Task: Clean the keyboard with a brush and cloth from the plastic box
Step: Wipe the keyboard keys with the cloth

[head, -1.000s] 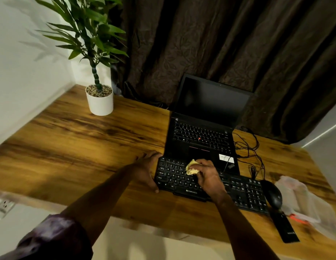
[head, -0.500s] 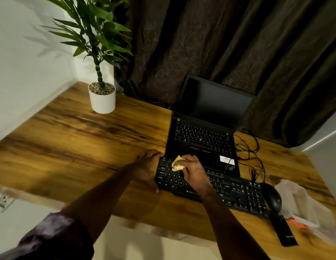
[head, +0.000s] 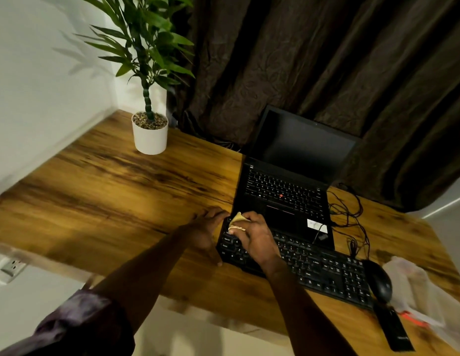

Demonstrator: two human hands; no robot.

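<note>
- The black keyboard [head: 308,265] lies on the wooden desk [head: 108,196], right in front of the open laptop [head: 288,191].
- The right hand [head: 254,237] squeezes a yellow cloth [head: 237,220] and presses it on the keyboard's left end.
- The left hand [head: 208,227] lies flat and loose, fingers spread, touching the keyboard's left edge.
- A clear plastic box [head: 413,286] sits at the far right, beside the mouse [head: 379,280].

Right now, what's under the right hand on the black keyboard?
A crumpled yellow cloth pressed by the right hand onto the black keyboard, at its left end. The keys beneath are covered.
</note>
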